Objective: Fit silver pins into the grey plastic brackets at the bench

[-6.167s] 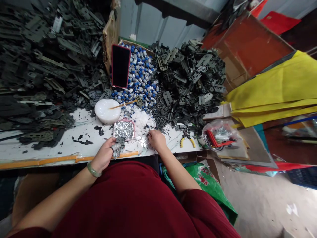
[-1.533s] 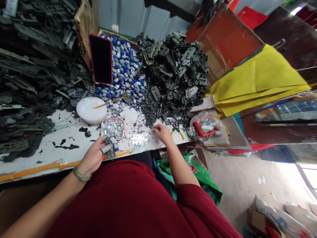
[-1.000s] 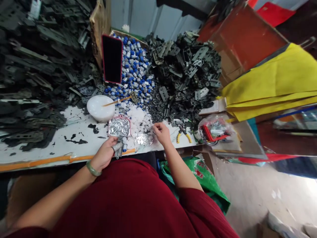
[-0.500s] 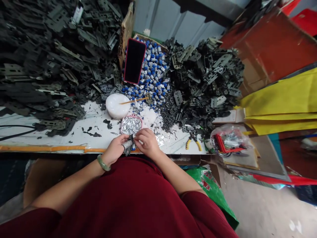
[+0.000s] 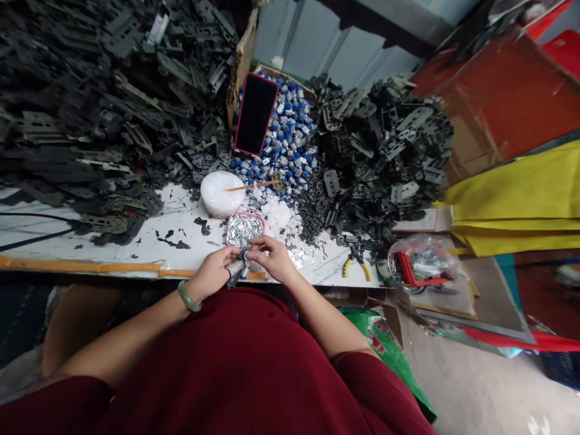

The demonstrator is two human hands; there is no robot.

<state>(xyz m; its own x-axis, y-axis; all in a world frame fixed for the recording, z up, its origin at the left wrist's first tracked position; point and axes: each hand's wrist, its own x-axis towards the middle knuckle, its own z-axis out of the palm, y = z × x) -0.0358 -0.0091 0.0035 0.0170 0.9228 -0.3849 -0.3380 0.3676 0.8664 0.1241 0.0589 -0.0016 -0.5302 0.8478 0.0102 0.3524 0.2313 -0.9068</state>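
My left hand (image 5: 212, 273) is closed around a dark grey metal bracket (image 5: 234, 273), held low over the table's front edge. At the bracket's upper end, the thumb and fingers of my right hand (image 5: 275, 260) are pinched together. Whatever small piece sits between those fingertips is too small to make out. Just beyond both hands stands a pink-rimmed tray (image 5: 228, 237) of small shiny metal pins. Behind it is a white bowl (image 5: 221, 194) with a thin brown stick (image 5: 254, 185) lying across its edge. Small white pieces (image 5: 281, 215) are heaped beside the tray.
Dark metal brackets are piled high at the left (image 5: 113, 121) and right (image 5: 385, 145). Between them a phone (image 5: 257, 115) leans over many blue-and-grey cylinders (image 5: 294, 127). Yellow-handled pliers (image 5: 356, 266) lie right, near a plastic bag (image 5: 421, 260) with a red-handled item.
My right fingers have shifted slightly on the bracket's upper end, and the bracket is tilted differently in my left hand. The whole view has moved a little.
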